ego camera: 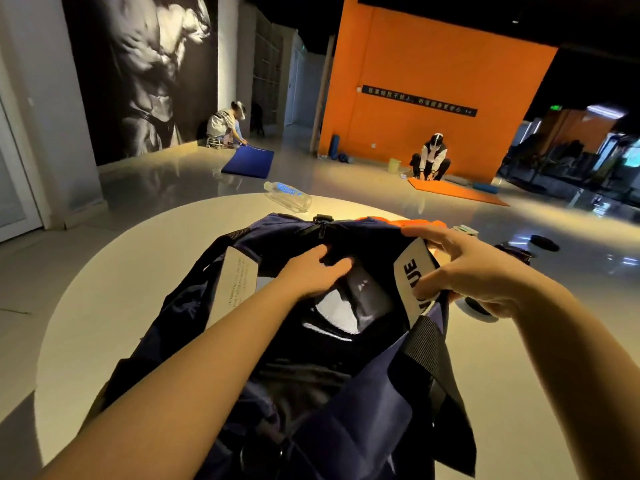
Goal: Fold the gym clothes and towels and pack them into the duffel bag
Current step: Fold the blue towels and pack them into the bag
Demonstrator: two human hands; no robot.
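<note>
A dark navy duffel bag (374, 420) lies open on the round white table (114, 306), its mouth toward me. Inside it sit dark folded clothes with a white patch (337, 311). My left hand (313, 271) reaches into the opening, its fingers curled round dark fabric near the zipper end. My right hand (464, 268) grips the bag's right rim at the white lettered panel (414, 275) and holds it up. An orange cloth (415, 222) lies on the table just beyond the bag.
A clear plastic water bottle (287, 196) lies on the table's far edge. Small white and dark items (479, 308) sit right of the bag, partly hidden by my right wrist. Two people crouch over a blue mat (247, 162) and an orange mat (453, 194) on the floor beyond.
</note>
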